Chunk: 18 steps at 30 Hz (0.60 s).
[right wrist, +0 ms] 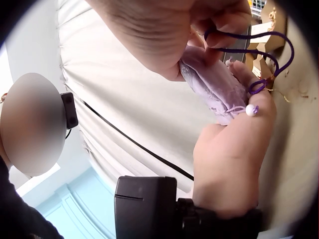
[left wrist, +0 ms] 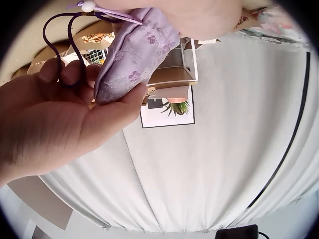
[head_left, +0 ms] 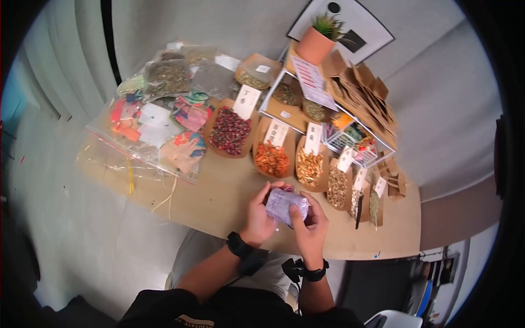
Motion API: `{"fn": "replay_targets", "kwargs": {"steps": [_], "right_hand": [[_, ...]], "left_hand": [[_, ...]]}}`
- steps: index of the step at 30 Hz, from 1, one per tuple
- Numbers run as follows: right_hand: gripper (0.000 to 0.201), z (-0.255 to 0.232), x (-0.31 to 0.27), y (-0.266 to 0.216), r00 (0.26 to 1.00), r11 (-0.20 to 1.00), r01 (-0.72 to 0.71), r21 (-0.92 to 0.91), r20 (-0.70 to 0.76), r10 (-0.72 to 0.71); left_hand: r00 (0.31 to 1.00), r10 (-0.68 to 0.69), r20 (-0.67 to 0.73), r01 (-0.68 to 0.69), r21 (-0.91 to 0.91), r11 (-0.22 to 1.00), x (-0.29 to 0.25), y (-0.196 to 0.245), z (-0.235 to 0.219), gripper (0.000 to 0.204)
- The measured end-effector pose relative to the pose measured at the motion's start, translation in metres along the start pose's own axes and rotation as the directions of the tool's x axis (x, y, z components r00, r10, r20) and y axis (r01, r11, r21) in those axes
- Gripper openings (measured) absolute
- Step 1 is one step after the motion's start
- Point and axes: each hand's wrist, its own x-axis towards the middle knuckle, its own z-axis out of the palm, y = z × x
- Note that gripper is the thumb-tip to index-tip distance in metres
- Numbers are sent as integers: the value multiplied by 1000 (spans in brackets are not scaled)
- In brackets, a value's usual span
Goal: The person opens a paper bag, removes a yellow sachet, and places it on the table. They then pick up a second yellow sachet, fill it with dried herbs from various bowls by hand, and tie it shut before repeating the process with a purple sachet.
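Note:
A light purple drawstring pouch [head_left: 284, 206] with a floral pattern is held between both hands over the front edge of the table. My left hand [head_left: 258, 217] grips it from the left side. On the other side, my right hand [head_left: 313, 228] holds it, thumb lying across its face. In the left wrist view the pouch [left wrist: 137, 55] looks plump, and the right hand's thumb and fingers pinch its end. A dark purple cord loop [right wrist: 285, 41] hangs out by the right hand's fingers. White beads [right wrist: 251, 110] sit on its thin drawstrings.
Paper trays of dried rosebuds [head_left: 231, 131], orange flowers [head_left: 271, 159] and other herbs, each with a label card, line the table [head_left: 219, 210]. Bagged fabric pouches [head_left: 186, 150] lie at left. A white rack [head_left: 298, 128], paper bags [head_left: 358, 90] and a potted plant [head_left: 315, 46] stand behind.

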Motion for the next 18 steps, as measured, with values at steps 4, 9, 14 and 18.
{"fn": "replay_targets", "kwargs": {"steps": [4, 9, 14, 18], "right_hand": [[32, -8, 15, 4, 998, 998, -51, 30, 29, 50], [27, -48, 16, 26, 976, 977, -183, 107, 141, 167], [35, -64, 1, 44, 957, 989, -71, -127, 272, 104], [39, -68, -9, 39, 889, 973, -172, -153, 402, 221]], "left_hand": [[998, 25, -61, -27, -38, 999, 4, 6, 7, 33], [990, 79, -117, -82, -16, 997, 2, 0, 26, 32], [966, 109, -234, -97, 62, 993, 0, -7, 13, 35], [958, 50, -281, -64, -43, 997, -3, -12, 17, 29]]}}
